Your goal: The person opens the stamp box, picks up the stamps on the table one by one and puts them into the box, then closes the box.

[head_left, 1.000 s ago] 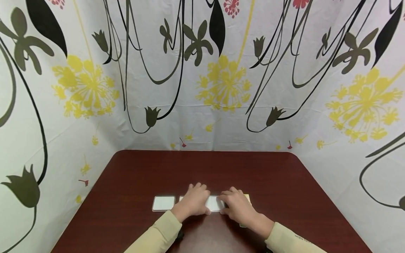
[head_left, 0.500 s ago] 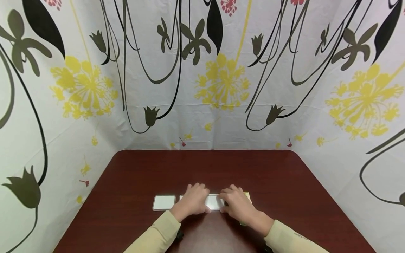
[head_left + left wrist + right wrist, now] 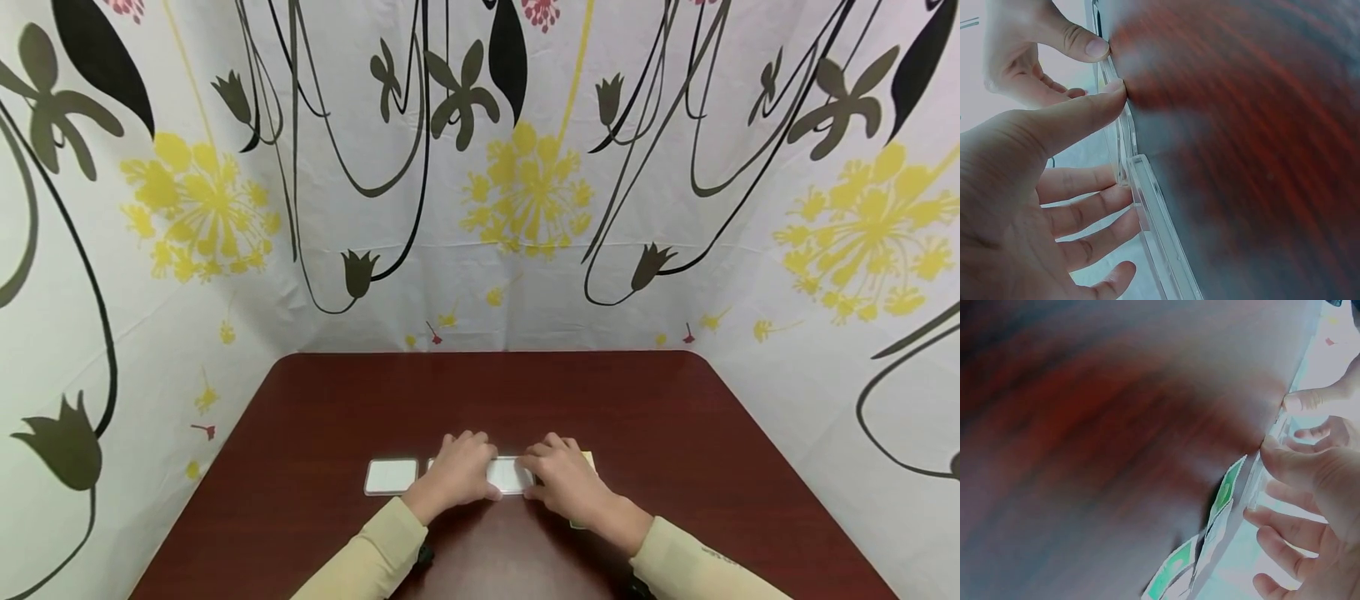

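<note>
Both ends of a clear-rimmed white case [image 3: 509, 477] are pinched between thumb and fingers, by the left hand [image 3: 459, 468] and right hand [image 3: 566, 478]. It lies roughly midway between the side edges of the desk [image 3: 480, 396], well in from the far edge. Another case [image 3: 391, 477] lies nearer the left edge; green-and-white pieces [image 3: 1171, 575] lie near the right hand.

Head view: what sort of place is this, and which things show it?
Probably an indoor work nook: a dark red table, floral fabric around three sides, and flat white panels on top.
</note>
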A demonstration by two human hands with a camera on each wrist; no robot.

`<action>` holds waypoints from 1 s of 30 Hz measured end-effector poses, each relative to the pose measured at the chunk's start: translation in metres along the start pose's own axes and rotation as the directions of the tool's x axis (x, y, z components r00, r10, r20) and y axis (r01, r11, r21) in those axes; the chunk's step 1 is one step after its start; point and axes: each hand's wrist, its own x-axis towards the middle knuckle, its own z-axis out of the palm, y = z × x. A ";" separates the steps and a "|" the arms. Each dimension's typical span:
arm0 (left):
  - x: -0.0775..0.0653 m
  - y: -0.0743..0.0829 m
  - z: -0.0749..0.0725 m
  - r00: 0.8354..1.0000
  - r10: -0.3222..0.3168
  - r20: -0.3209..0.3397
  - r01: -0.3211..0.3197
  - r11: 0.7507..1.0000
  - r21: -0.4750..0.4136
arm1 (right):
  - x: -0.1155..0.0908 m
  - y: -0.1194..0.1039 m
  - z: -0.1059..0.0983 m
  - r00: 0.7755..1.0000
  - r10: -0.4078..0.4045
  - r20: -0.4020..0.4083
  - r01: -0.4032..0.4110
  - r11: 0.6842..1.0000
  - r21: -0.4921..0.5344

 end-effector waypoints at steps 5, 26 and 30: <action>-0.001 0.001 0.000 1.000 0.007 0.002 -0.007 1.000 0.007 | -0.002 0.001 0.000 1.000 -0.013 0.008 0.013 1.000 -0.023; -0.006 -0.002 -0.013 0.998 0.036 -0.058 -0.034 0.999 0.040 | 0.002 0.001 -0.013 0.998 -0.044 -0.046 0.043 0.999 -0.029; -0.007 -0.006 -0.016 0.993 0.065 -0.097 -0.061 0.997 0.038 | 0.004 0.004 -0.015 0.997 -0.041 -0.072 0.039 0.999 -0.028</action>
